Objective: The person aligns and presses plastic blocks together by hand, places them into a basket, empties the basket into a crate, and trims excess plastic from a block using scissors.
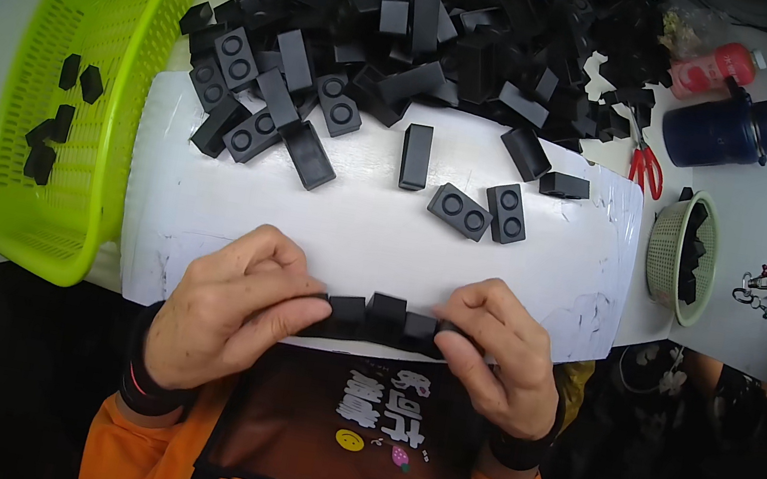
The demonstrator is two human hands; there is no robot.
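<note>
Close to the near edge of the white board is a short row of black blocks, with the middle one standing taller than those beside it. My left hand pinches the dark block at the left end between thumb and fingers. At the opposite end, my right hand pinches another black block, mostly hidden by the fingers. Farther up the board lie several loose blocks: an upright-looking plain one, and two with paired round rings on one face, a tilted block and its neighbour.
A large heap of black blocks covers the far side. On the left stands a lime-green basket holding a few black pieces. To the right are red-handled scissors, a dark blue flask, a pink bottle and a small pale basket.
</note>
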